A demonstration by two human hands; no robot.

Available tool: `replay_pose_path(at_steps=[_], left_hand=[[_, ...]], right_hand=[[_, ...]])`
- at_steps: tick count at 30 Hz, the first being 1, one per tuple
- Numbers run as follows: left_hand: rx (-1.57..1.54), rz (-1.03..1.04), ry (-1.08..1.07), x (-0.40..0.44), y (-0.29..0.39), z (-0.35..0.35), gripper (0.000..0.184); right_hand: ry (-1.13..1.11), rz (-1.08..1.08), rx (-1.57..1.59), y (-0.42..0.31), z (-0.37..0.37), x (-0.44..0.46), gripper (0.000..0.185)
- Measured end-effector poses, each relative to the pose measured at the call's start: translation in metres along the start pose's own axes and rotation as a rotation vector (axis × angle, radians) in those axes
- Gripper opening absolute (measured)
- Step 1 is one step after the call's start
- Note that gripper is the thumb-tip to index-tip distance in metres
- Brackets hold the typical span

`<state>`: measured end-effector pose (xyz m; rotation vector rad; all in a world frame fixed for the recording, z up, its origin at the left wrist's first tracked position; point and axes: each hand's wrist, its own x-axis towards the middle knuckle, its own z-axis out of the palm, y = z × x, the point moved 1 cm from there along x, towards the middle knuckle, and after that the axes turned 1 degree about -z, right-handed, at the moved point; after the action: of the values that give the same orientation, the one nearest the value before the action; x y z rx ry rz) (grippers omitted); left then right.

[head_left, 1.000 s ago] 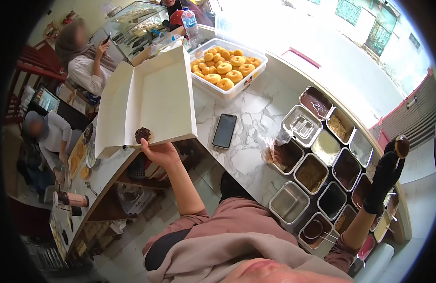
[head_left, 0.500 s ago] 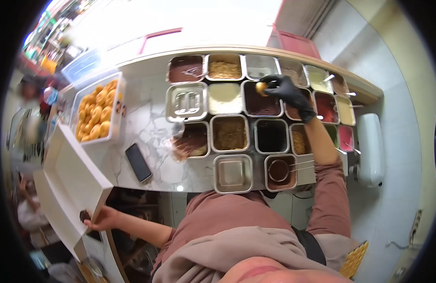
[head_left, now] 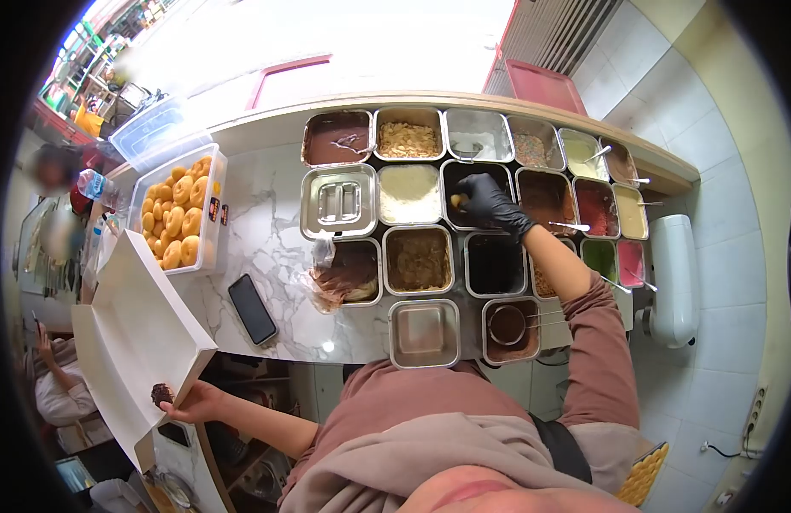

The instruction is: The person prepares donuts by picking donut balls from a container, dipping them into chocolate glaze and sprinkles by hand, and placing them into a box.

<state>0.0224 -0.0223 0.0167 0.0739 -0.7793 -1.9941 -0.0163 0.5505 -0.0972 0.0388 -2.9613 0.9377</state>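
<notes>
My right hand (head_left: 491,203), in a black glove, pinches a small golden donut (head_left: 457,200) over a metal pan of dark topping (head_left: 488,171). The fingers hide part of the donut, and I cannot tell whether it touches the topping. At the lower left, my bare left hand (head_left: 194,402) grips the side of an open white cardboard box (head_left: 147,316), which is tilted. A donut with a dark, rough coating (head_left: 161,394) lies in the box by my left fingertips.
A clear plastic tub (head_left: 212,248) of plain donuts stands at the left beside a phone (head_left: 253,309) on the marble counter (head_left: 259,205). Around the right hand are several metal pans of toppings, some with spoons. A lidded pan (head_left: 338,201) and a wire-handled strainer (head_left: 507,326) sit nearby.
My right hand has brought the donut left and nearer to me, within the same dark pan. The left hand keeps its grip on the box. The view has shifted slightly.
</notes>
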Motion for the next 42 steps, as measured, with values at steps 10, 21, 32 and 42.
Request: replay_pose_path(at_steps=[10,21,32,42], left_hand=[[-0.057,-0.087,-0.079,-0.004,-0.010,0.007,0.041],[-0.200,-0.260,-0.142,-0.029,-0.020,0.031,0.034],[-0.337,-0.555,-0.027,-0.100,-0.051,0.033,0.019],[0.052,-0.329,-0.123,-0.123,-0.067,0.016,0.030]], right_hand=[[-0.219,0.269,0.608,0.007,-0.015,-0.004,0.025],[-0.337,0.299,1.297,0.023,-0.040,-0.020,0.032],[-0.571,-0.006,1.144,-0.179,-0.098,0.007,0.038],[-1.083,-0.267,0.757,-0.358,0.061,0.049,0.026]])
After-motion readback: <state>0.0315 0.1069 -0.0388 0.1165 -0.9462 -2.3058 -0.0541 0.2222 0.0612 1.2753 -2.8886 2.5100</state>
